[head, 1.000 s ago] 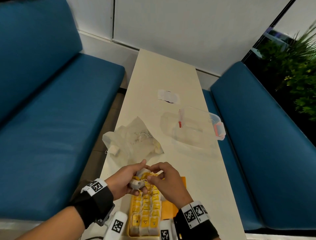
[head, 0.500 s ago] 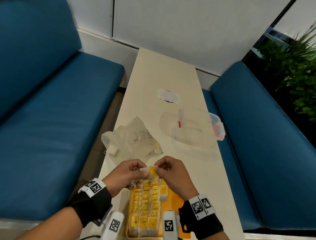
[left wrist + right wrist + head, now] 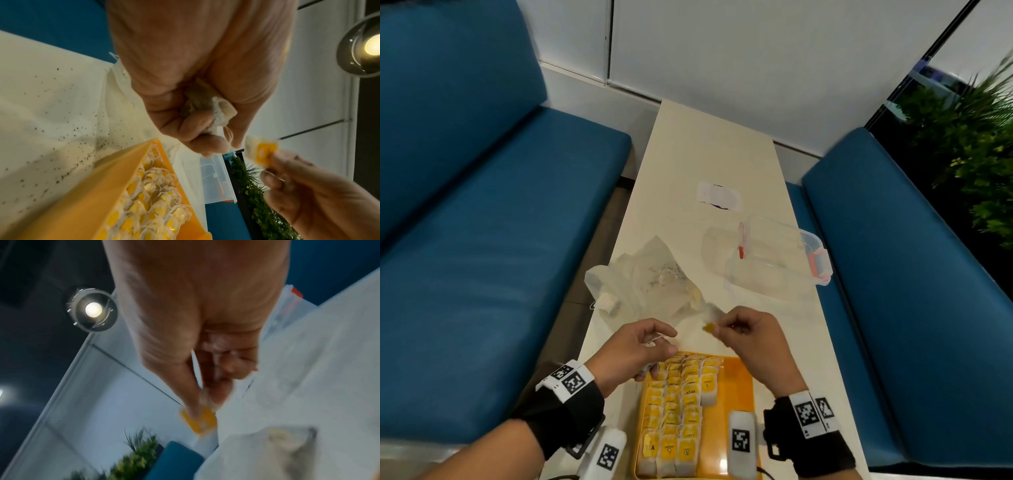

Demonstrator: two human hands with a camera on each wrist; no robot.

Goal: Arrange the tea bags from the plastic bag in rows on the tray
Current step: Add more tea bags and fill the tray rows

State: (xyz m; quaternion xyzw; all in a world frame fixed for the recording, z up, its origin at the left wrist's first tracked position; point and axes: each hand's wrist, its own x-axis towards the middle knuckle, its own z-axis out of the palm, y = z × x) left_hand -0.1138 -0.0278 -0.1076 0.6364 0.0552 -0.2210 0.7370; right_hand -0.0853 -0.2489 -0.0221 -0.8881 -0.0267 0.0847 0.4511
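Now, places are given from the tray.
Tray: the orange tray (image 3: 741,380) lies at the near end of the table (image 3: 709,144), between the two wrists.
Rows: tea bags with yellow tags (image 3: 675,414) fill the tray's left part in three columns; its right part is bare orange.
Left hand: the left hand (image 3: 635,349) hovers just above the tray's far left corner, fingers curled round a bunched tea bag (image 3: 213,110) whose string loops out by the thumb.
Right hand: the right hand (image 3: 751,337) hovers just beyond the tray's far edge, thumb and forefinger pinching a separate tea bag by its yellow tag (image 3: 709,328); the bag itself is blurred.
Gap: the two hands are apart, neither touching the tray.
Plastic bag: the crumpled clear plastic bag (image 3: 650,277) lies on the table beyond the tray, to its far left, with a few tea bags visible inside.
Container: a clear lidded container with red clips (image 3: 774,260) sits beyond the tray, to its far right.
Sticker: a white label (image 3: 719,196) lies farther up the table.
Seats: blue benches (image 3: 482,222) flank the table.
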